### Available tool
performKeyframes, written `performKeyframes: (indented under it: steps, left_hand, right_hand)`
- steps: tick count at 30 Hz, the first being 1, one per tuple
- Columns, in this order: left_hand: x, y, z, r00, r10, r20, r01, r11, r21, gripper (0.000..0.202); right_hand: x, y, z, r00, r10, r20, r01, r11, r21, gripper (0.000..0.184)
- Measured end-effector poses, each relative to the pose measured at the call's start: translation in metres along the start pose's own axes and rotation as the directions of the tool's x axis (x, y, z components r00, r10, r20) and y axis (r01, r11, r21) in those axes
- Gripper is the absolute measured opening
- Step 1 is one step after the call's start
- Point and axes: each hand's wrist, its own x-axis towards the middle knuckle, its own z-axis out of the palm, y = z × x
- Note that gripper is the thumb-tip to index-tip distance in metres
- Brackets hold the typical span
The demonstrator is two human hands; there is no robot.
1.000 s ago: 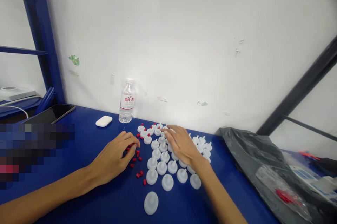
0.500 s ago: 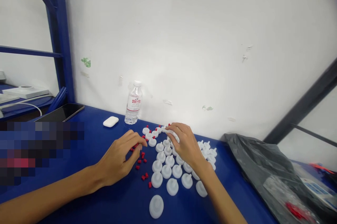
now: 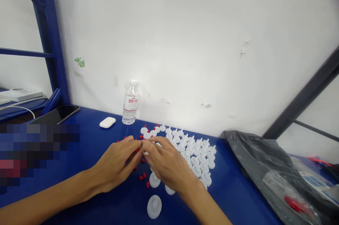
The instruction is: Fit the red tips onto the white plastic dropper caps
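Note:
My left hand is closed in a pinch, its fingertips meeting those of my right hand over the small red caps. Red shows beside the left fingertips, but I cannot tell whether it is held or lies behind. The right fingers are curled together too, and a bit of white shows beneath them; what they grip is hidden. White plastic discs with a short spout stand in a dense group behind and right of that hand. Loose red caps lie under and in front of the hands. A single white disc lies nearest me.
A water bottle stands by the wall, with a white rounded case to its left. A phone lies at the far left. On the right are a dark plastic bag and a clear bag with red pieces.
My right hand has come left and towards me, from the back of the discs to my left hand's fingertips. The left hand stays nearly in place. The view has shifted slightly.

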Motion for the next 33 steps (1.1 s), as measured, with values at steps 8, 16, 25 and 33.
performKeyframes:
  steps: [8, 16, 25, 33]
  left_hand:
    - [0.009, 0.016, -0.008, 0.970, -0.234, 0.063, 0.235, 0.848, -0.474, 0.039]
    - [0.006, 0.012, -0.010, 0.919, -0.393, 0.018, 0.302, 0.677, -0.671, 0.046]
    - [0.005, 0.010, 0.000, 0.977, -0.187, 0.102, 0.187, 0.982, 0.008, 0.031]
    - [-0.001, 0.008, 0.005, 0.974, -0.188, 0.126, 0.184, 0.982, 0.044, 0.034]
  right_hand:
    - [0.012, 0.004, 0.004, 0.989, -0.038, -0.143, 0.038, 0.999, 0.001, 0.022]
    - [0.002, 0.043, -0.014, 0.901, 0.310, -0.303, -0.340, 0.939, -0.052, 0.026]
    - [-0.008, 0.042, 0.004, 0.895, 0.422, -0.143, -0.420, 0.906, 0.047, 0.029]
    - [-0.013, 0.048, 0.007, 0.882, 0.448, -0.147, -0.461, 0.884, -0.073, 0.013]
